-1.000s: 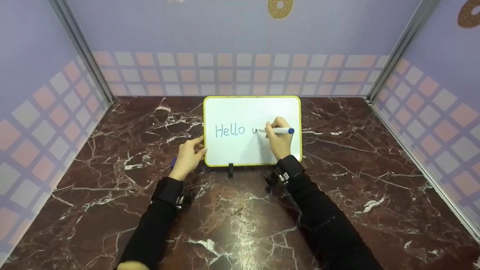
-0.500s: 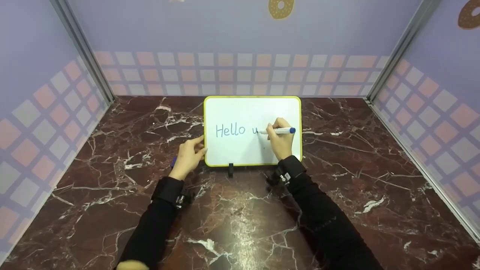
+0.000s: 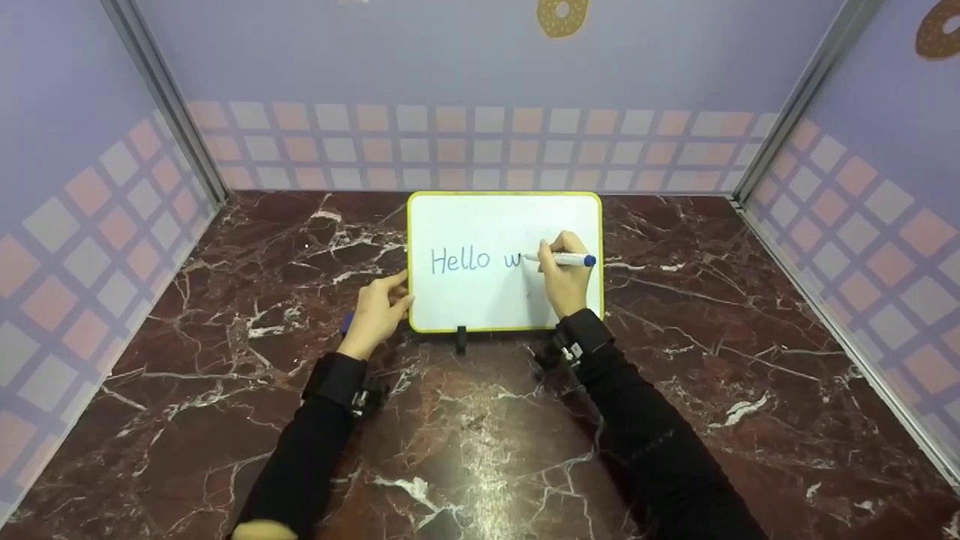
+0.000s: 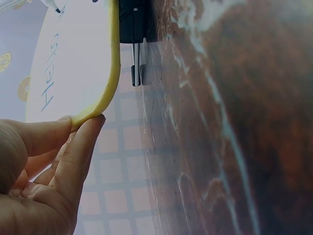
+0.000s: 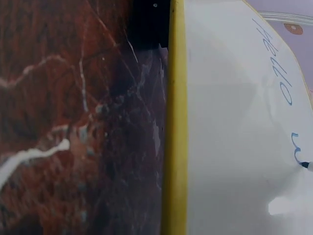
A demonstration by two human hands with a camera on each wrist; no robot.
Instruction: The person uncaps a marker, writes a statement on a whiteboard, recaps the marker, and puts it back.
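Note:
A whiteboard (image 3: 480, 300) with a yellow frame stands propped up on the table, "Hello w" written on it in blue. My left hand (image 3: 377, 315) pinches its lower left edge; the left wrist view has the thumb (image 4: 46, 137) on the front and a finger behind. Between thumb and fingers, my right hand (image 3: 566, 274) grips a white marker (image 3: 570, 259) with a blue end, held roughly level. Its dark tip (image 5: 305, 165) is at the last stroke of the "w" in the right wrist view, where the right hand itself is out of sight.
A black stand foot (image 3: 461, 340) juts out under the board's front edge. Something blue-purple (image 3: 347, 324) shows partly from behind my left hand. Tiled-pattern walls (image 3: 487, 142) enclose the dark red marble table (image 3: 712, 337) at the back and sides.
The marker and my right hand have moved slightly right, and the letter has grown from a "u" shape into a "w". My left hand has stayed on the board's edge.

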